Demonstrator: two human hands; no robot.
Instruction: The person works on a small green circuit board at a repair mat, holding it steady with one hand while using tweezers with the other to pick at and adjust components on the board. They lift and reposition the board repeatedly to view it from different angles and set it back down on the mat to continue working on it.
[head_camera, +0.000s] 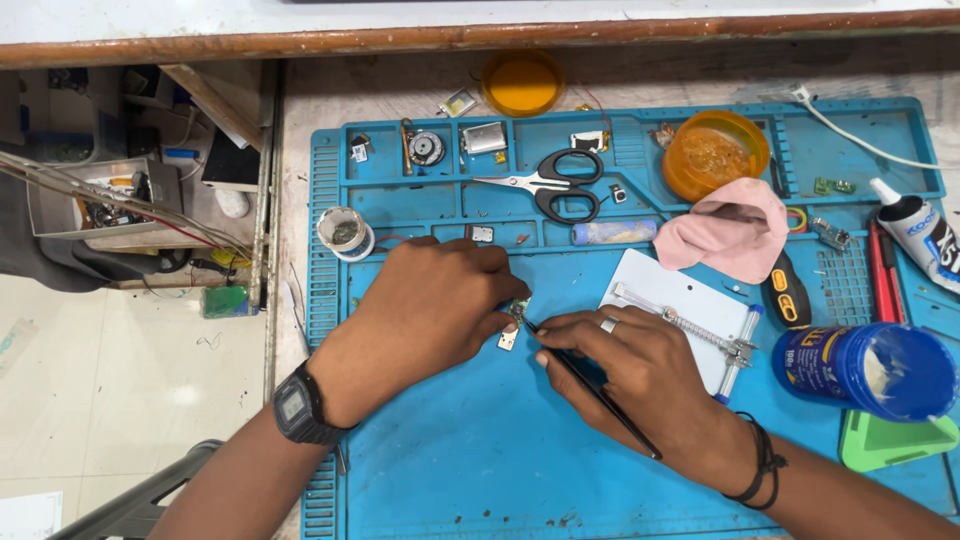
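Note:
My left hand (430, 305) rests on the blue work mat (470, 450) and pinches a small circuit board (513, 322) between its fingertips. My right hand (625, 365) grips a thin black tool (600, 392) like a pen, its tip touching the small board. A ring sits on one finger of the right hand, a dark watch on the left wrist. The two hands meet at the middle of the mat.
Black-handled scissors (550, 184), a solder spool (345, 232), a pink cloth (728, 228), an orange cup (715, 152) and small parts lie along the mat's far trays. A white board holder (685, 310), blue open jar (870, 368) and glue tube (915, 230) stand right.

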